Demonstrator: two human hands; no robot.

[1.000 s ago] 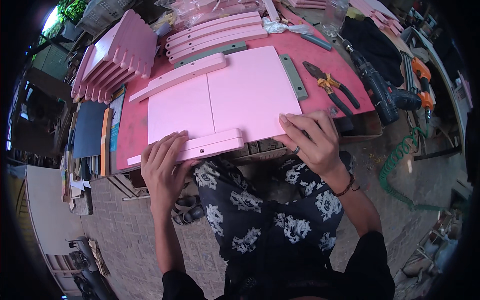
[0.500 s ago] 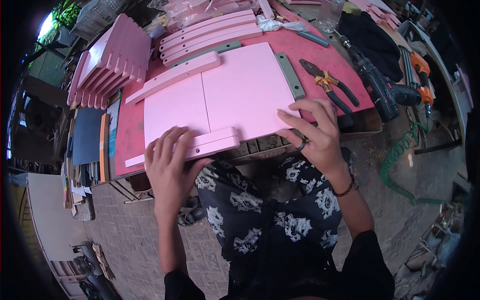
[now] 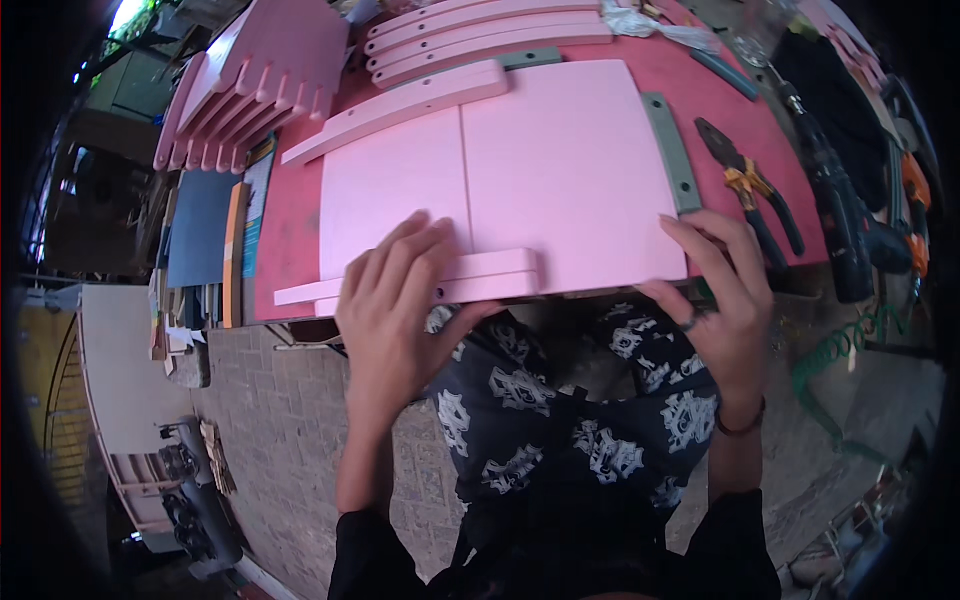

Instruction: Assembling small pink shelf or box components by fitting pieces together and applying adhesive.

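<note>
Two pale pink panels lie side by side, a left panel (image 3: pixel 395 185) and a larger right panel (image 3: pixel 565 170), with a narrow seam between them. Along their near edge sits a pink wooden rail (image 3: pixel 490 275) of two stacked strips with a dark hole. My left hand (image 3: pixel 395 310) is closed over this rail, fingers on top and thumb at the near side. My right hand (image 3: pixel 725 300) grips the near right corner of the right panel, its thumb at the near edge. Another pink rail (image 3: pixel 400 110) rests along the far edge.
Green-grey blocks (image 3: pixel 672 150) border the panels on the red table (image 3: pixel 290 215). Pliers (image 3: pixel 745 180) and a cordless drill (image 3: pixel 840 220) lie at the right. Pink rails (image 3: pixel 500 40) are lined up behind, and a stack of pink parts (image 3: pixel 265 80) stands far left.
The view has shifted, so the table and panels appear farther right and slightly higher. Both hands keep their holds on the near rail and the panel corner.
</note>
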